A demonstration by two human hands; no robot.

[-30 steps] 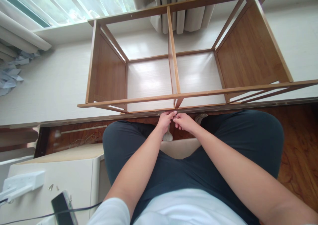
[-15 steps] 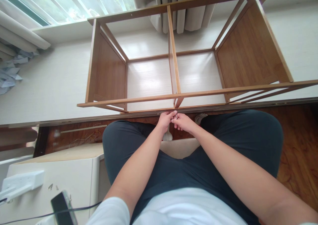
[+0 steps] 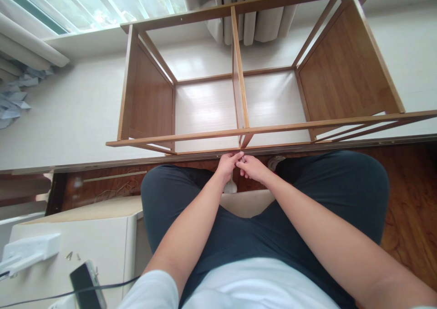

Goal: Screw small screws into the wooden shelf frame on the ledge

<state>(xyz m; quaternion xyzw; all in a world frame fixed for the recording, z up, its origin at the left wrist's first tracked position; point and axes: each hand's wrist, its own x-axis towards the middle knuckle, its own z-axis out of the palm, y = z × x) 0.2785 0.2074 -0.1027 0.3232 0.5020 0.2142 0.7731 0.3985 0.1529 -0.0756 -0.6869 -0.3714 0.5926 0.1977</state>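
Observation:
My left hand [image 3: 226, 167] and my right hand [image 3: 253, 169] meet between my knees, just below the front edge of the wooden frame [image 3: 180, 137]. Both are closed, with thumbs and fingertips pinched together. A small shiny metal piece [image 3: 243, 159] shows at the right fingertips; it is too small to name. The left fingertips touch the right ones, and whatever they may grip is hidden. Right above the hands, the upright divider [image 3: 240, 72] joins the frame's front rail.
The frame rests on a white ledge [image 3: 68, 113] by the window and curtains [image 3: 252, 13]. At lower left, a white cabinet [image 3: 112, 236] bears a phone [image 3: 85, 284], several small screws [image 3: 69, 255], a white device [image 3: 32, 252] and a black cable [image 3: 116, 286].
Hardly anything differs. Both hands stay pinched together in the same place, and the view has shifted very slightly.

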